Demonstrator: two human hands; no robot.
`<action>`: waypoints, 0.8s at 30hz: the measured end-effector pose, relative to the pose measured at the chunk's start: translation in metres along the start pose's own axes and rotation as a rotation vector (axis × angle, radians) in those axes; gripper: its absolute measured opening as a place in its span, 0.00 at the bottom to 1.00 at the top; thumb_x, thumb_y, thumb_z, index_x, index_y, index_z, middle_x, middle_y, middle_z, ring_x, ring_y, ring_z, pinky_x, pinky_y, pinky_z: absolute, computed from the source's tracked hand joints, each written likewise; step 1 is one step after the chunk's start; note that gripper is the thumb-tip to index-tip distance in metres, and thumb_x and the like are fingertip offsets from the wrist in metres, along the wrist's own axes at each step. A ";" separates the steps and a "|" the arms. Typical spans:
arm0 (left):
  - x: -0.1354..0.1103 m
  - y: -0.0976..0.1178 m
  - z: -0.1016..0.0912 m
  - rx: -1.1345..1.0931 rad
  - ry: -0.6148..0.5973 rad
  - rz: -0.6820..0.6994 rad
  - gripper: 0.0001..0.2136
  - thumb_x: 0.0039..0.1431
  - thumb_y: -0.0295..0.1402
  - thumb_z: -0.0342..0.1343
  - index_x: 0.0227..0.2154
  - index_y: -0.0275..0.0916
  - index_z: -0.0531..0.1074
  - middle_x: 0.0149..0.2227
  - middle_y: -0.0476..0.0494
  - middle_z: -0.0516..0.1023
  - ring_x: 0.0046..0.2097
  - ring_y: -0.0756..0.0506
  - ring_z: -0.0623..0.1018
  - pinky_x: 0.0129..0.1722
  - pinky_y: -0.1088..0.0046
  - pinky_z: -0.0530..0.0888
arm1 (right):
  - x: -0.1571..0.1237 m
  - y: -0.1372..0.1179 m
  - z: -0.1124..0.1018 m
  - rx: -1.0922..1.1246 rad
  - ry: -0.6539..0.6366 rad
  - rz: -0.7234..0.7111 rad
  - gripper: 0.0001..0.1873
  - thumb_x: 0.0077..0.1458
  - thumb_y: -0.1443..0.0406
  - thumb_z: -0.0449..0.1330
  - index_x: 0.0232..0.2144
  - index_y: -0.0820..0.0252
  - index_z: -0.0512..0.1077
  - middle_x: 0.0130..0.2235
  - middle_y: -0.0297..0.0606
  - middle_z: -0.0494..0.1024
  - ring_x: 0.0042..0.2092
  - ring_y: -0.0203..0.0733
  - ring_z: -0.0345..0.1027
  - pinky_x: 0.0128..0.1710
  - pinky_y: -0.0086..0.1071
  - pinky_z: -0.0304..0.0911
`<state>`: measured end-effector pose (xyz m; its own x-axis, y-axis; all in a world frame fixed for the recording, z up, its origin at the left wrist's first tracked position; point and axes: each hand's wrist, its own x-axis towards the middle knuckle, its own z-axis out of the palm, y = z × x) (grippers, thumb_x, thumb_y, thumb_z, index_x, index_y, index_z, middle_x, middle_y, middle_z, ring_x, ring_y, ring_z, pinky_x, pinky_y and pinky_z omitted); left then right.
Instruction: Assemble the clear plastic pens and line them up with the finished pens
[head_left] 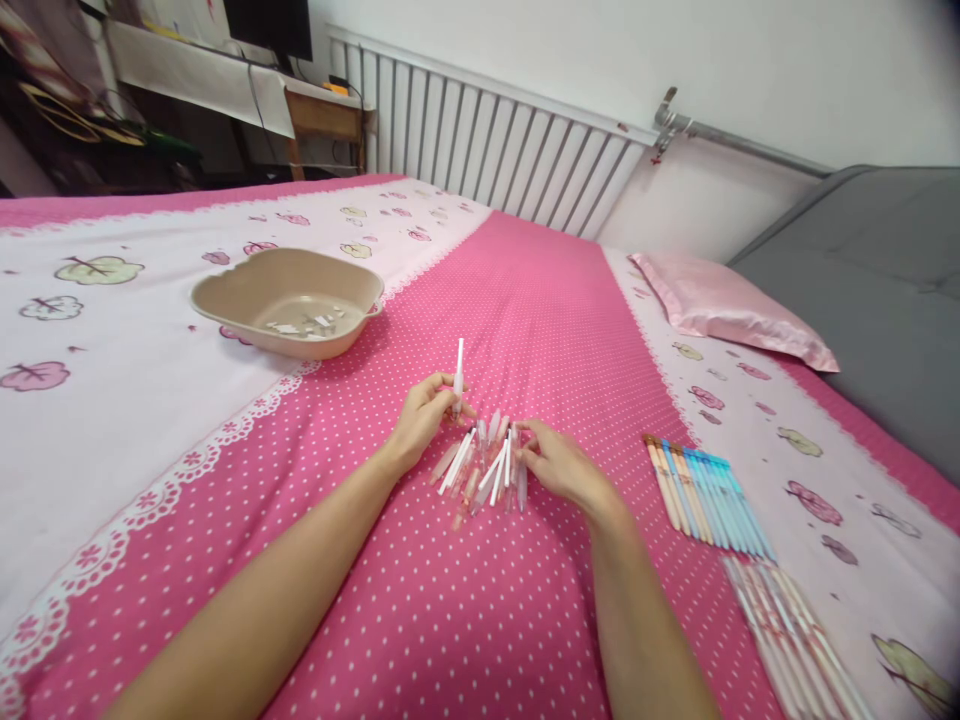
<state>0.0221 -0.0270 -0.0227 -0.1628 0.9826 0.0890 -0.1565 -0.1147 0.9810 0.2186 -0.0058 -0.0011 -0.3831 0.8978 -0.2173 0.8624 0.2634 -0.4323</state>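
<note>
A slim white pen part stands nearly upright in my left hand, pinched between thumb and fingers at its lower end. Under and between my hands lies a loose pile of pen parts, with white sticks and clear pinkish barrels mixed together. At the right edge of this pile is my right hand, fingers bent and closed against the parts there. What its fingertips hold, if anything, I cannot make out.
A beige basin with small white pieces inside stands on the polka-dot bedspread at left. On the right lie a row of blue and orange pens and a row of pale pink pens. Behind are a pink pillow and a radiator.
</note>
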 end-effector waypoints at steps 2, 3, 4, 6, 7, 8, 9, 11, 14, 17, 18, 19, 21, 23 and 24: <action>0.000 0.000 0.000 0.002 -0.002 -0.003 0.04 0.47 0.28 0.49 0.29 0.37 0.65 0.23 0.48 0.76 0.23 0.52 0.72 0.27 0.76 0.66 | -0.002 -0.002 -0.001 -0.005 0.013 0.000 0.22 0.56 0.63 0.50 0.53 0.58 0.63 0.41 0.41 0.77 0.41 0.44 0.70 0.35 0.31 0.58; 0.000 0.000 0.000 0.002 -0.001 -0.005 0.04 0.47 0.28 0.49 0.29 0.37 0.65 0.23 0.48 0.76 0.23 0.52 0.72 0.26 0.76 0.66 | -0.002 -0.003 -0.002 -0.009 0.026 0.007 0.22 0.56 0.63 0.50 0.53 0.58 0.63 0.41 0.42 0.77 0.41 0.44 0.70 0.36 0.31 0.59; 0.000 0.000 0.000 0.001 0.000 -0.006 0.04 0.47 0.28 0.49 0.29 0.37 0.65 0.23 0.48 0.76 0.23 0.51 0.72 0.26 0.76 0.66 | -0.003 -0.004 -0.001 -0.016 0.034 0.016 0.22 0.57 0.63 0.50 0.53 0.58 0.63 0.42 0.42 0.76 0.42 0.45 0.70 0.36 0.32 0.59; 0.001 -0.001 -0.001 0.000 0.002 -0.004 0.04 0.47 0.29 0.49 0.29 0.37 0.65 0.23 0.48 0.76 0.23 0.51 0.72 0.26 0.76 0.67 | -0.003 -0.007 0.000 -0.040 0.036 0.028 0.21 0.57 0.63 0.49 0.53 0.57 0.64 0.42 0.43 0.77 0.42 0.46 0.70 0.36 0.33 0.58; 0.001 -0.001 -0.001 0.000 0.002 -0.001 0.04 0.47 0.29 0.49 0.29 0.37 0.65 0.23 0.48 0.76 0.23 0.51 0.72 0.27 0.76 0.67 | -0.003 -0.007 0.000 -0.052 0.032 0.030 0.21 0.57 0.63 0.49 0.53 0.58 0.64 0.42 0.44 0.77 0.42 0.47 0.70 0.36 0.33 0.58; 0.001 -0.001 -0.001 0.001 0.001 0.001 0.04 0.48 0.29 0.49 0.29 0.37 0.65 0.23 0.48 0.76 0.23 0.51 0.72 0.27 0.75 0.67 | -0.002 -0.008 0.001 -0.059 0.029 0.028 0.21 0.57 0.63 0.49 0.53 0.58 0.64 0.42 0.44 0.77 0.42 0.47 0.70 0.36 0.33 0.58; 0.001 -0.001 -0.001 0.001 0.000 0.003 0.04 0.48 0.29 0.49 0.29 0.37 0.65 0.23 0.48 0.76 0.23 0.51 0.72 0.27 0.75 0.67 | -0.002 -0.008 0.001 -0.060 0.032 0.025 0.21 0.57 0.64 0.49 0.52 0.58 0.64 0.41 0.43 0.77 0.42 0.47 0.70 0.37 0.33 0.58; 0.001 -0.001 -0.001 0.002 -0.003 0.004 0.04 0.48 0.29 0.49 0.29 0.37 0.65 0.23 0.48 0.76 0.23 0.51 0.72 0.27 0.75 0.67 | -0.002 -0.009 0.002 -0.047 0.039 0.017 0.20 0.57 0.64 0.49 0.52 0.58 0.64 0.40 0.43 0.77 0.42 0.46 0.70 0.37 0.33 0.58; 0.000 -0.001 -0.001 0.001 -0.003 0.003 0.04 0.48 0.29 0.49 0.29 0.37 0.65 0.23 0.48 0.76 0.23 0.51 0.72 0.27 0.75 0.67 | -0.001 -0.009 0.003 -0.016 0.039 0.013 0.21 0.56 0.62 0.50 0.52 0.58 0.64 0.39 0.42 0.77 0.39 0.44 0.70 0.34 0.31 0.57; 0.000 -0.001 -0.001 0.005 0.001 -0.001 0.05 0.48 0.29 0.49 0.30 0.37 0.65 0.23 0.49 0.76 0.23 0.51 0.71 0.27 0.75 0.67 | 0.001 -0.010 0.005 0.017 0.046 0.031 0.23 0.54 0.58 0.53 0.52 0.58 0.64 0.38 0.40 0.76 0.35 0.42 0.69 0.29 0.30 0.55; 0.000 0.000 -0.001 0.006 0.001 -0.003 0.05 0.48 0.29 0.49 0.30 0.37 0.65 0.23 0.49 0.76 0.23 0.51 0.72 0.26 0.75 0.67 | 0.002 -0.010 0.006 0.035 0.055 0.037 0.24 0.53 0.57 0.54 0.52 0.58 0.64 0.37 0.40 0.76 0.34 0.42 0.69 0.28 0.29 0.55; 0.000 0.000 0.000 0.007 -0.001 -0.006 0.05 0.48 0.29 0.49 0.30 0.37 0.65 0.23 0.49 0.76 0.23 0.51 0.72 0.26 0.76 0.67 | 0.003 -0.010 0.007 0.057 0.070 0.040 0.25 0.53 0.57 0.55 0.52 0.59 0.63 0.36 0.39 0.76 0.33 0.41 0.69 0.28 0.29 0.55; 0.000 0.001 0.000 0.006 -0.002 -0.010 0.06 0.47 0.29 0.49 0.30 0.37 0.65 0.23 0.49 0.76 0.23 0.51 0.72 0.26 0.76 0.67 | 0.007 -0.008 0.010 0.112 0.107 0.047 0.27 0.52 0.58 0.56 0.53 0.63 0.62 0.33 0.39 0.76 0.32 0.40 0.68 0.28 0.29 0.55; 0.000 0.002 0.000 0.004 -0.006 -0.012 0.06 0.47 0.29 0.49 0.30 0.37 0.65 0.22 0.49 0.76 0.23 0.51 0.72 0.27 0.76 0.67 | 0.011 -0.005 0.013 0.170 0.142 0.063 0.29 0.50 0.61 0.57 0.55 0.66 0.61 0.30 0.37 0.76 0.31 0.40 0.68 0.28 0.29 0.56; 0.000 0.002 0.000 0.005 -0.010 -0.012 0.06 0.47 0.29 0.49 0.31 0.37 0.65 0.22 0.49 0.76 0.23 0.51 0.72 0.27 0.76 0.67 | 0.012 -0.003 0.014 0.206 0.155 0.072 0.30 0.49 0.62 0.57 0.55 0.66 0.61 0.27 0.35 0.75 0.30 0.39 0.68 0.28 0.29 0.57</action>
<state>0.0223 -0.0273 -0.0209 -0.1510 0.9853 0.0793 -0.1534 -0.1026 0.9828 0.2066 -0.0007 -0.0144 -0.2538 0.9592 -0.1243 0.7940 0.1332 -0.5932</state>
